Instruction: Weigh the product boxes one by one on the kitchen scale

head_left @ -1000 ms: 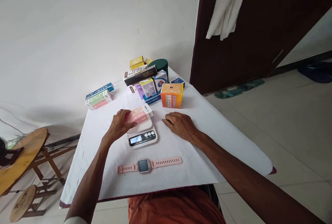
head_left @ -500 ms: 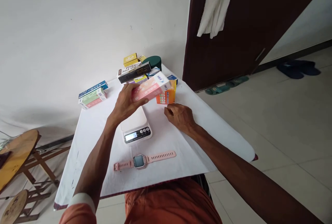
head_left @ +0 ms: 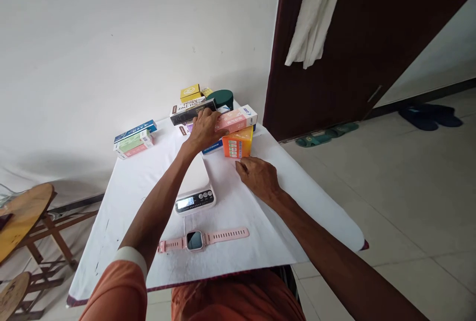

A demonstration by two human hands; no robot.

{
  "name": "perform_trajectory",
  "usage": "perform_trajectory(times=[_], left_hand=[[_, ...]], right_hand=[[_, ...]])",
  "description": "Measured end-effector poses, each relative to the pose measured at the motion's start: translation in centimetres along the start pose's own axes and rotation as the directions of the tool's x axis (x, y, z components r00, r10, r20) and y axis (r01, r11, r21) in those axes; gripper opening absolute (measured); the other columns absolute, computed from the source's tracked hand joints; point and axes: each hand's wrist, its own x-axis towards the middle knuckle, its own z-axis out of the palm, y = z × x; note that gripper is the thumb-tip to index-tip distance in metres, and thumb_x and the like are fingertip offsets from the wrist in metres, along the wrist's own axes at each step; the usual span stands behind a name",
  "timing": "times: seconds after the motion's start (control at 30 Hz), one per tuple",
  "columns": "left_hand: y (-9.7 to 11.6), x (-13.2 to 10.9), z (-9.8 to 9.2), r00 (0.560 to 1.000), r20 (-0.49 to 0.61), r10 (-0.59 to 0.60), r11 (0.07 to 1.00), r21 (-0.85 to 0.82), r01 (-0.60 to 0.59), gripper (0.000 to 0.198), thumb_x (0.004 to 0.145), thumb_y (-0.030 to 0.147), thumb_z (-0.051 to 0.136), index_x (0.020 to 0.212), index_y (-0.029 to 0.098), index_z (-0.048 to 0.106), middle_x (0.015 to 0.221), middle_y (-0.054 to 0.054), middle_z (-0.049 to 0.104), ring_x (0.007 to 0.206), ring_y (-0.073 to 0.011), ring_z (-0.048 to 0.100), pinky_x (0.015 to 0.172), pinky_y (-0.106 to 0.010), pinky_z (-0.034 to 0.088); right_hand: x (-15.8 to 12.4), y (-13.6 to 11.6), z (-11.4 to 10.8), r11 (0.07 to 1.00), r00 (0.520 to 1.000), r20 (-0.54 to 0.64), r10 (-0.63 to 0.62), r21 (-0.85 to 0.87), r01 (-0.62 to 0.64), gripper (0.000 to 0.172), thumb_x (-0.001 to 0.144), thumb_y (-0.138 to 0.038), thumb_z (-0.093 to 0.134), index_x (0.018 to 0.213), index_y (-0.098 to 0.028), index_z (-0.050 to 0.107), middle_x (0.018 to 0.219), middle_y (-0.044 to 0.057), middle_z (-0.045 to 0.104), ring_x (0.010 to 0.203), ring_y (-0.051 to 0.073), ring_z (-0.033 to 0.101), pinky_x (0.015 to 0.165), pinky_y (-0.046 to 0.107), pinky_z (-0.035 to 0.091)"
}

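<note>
My left hand (head_left: 204,130) grips the near end of a pink and white box (head_left: 235,120), which lies over or just above an orange and yellow box (head_left: 238,143); whether they touch I cannot tell. Fingers curled, my right hand (head_left: 258,176) rests on the white-covered table in front of the orange box. What it holds, if anything, is hidden. Below my left forearm stands a white digital scale (head_left: 196,201), its display lit and its plate bare where visible. Closer to me lies a smartwatch (head_left: 195,240) with a pink strap.
Behind my left hand are a black and white box (head_left: 193,111), a yellow box (head_left: 190,93) and a dark green round container (head_left: 221,98). Blue and green boxes (head_left: 134,137) sit at the table's left. A wooden stool (head_left: 28,212) stands left; a dark door (head_left: 334,63) is right.
My left hand has carried the pink and white box right and away from me, from above the scale to the orange box. My right hand stays nearly in place.
</note>
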Motion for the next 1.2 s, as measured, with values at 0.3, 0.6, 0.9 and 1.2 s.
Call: perform_trajectory(times=[0.3, 0.6, 0.9, 1.2], left_hand=[[1.9, 0.5, 0.6, 0.999, -0.012, 0.032, 0.999, -0.039, -0.032, 0.041, 0.095, 0.039, 0.069, 0.131, 0.021, 0.063, 0.131, -0.015, 0.061, 0.124, -0.033, 0.054, 0.103, -0.047, 0.043], [1.6, 0.4, 0.7, 0.999, -0.006, 0.044, 0.998, -0.042, -0.044, 0.043, 0.094, 0.038, 0.069, 0.133, 0.021, 0.062, 0.131, -0.015, 0.061, 0.123, -0.0336, 0.054, 0.101, -0.048, 0.043], [1.6, 0.6, 0.2, 0.998, -0.049, 0.05, 0.996, -0.066, -0.053, 0.038, 0.094, 0.035, 0.069, 0.129, 0.022, 0.061, 0.131, -0.015, 0.06, 0.124, -0.0338, 0.053, 0.102, -0.049, 0.043], [1.6, 0.2, -1.6, 0.993, -0.098, 0.063, 0.994, -0.086, -0.072, 0.042, 0.094, 0.035, 0.07, 0.132, 0.02, 0.06, 0.133, -0.015, 0.059, 0.127, -0.035, 0.053, 0.105, -0.05, 0.042]], right_hand=[[0.7, 1.8, -0.1, 0.959, 0.951, -0.148, 0.271, 0.13, -0.253, 0.024, 0.093, -0.044, 0.055, 0.084, -0.023, 0.059, 0.09, 0.01, 0.07, 0.082, 0.025, 0.063, 0.07, 0.034, 0.041], [2.4, 2.2, 1.5, 0.776, 0.95, 0.011, 0.311, 0.574, -0.261, 0.085, 0.076, -0.05, 0.077, 0.147, -0.019, 0.043, 0.148, 0.02, 0.055, 0.125, 0.033, 0.059, 0.098, 0.046, 0.053], [5.1, 3.0, -0.9, 0.749, 0.919, 0.164, 0.359, 0.537, -0.389, 0.062, 0.064, -0.046, 0.089, 0.113, -0.02, 0.061, 0.118, 0.009, 0.071, 0.097, 0.024, 0.067, 0.085, 0.038, 0.055], [5.0, 3.7, -5.2, 0.447, 0.718, 0.554, 0.422, 0.562, -0.696, 0.044, 0.067, -0.054, 0.089, 0.077, -0.016, 0.071, 0.065, 0.002, 0.063, 0.056, 0.011, 0.047, 0.047, 0.025, 0.032]])
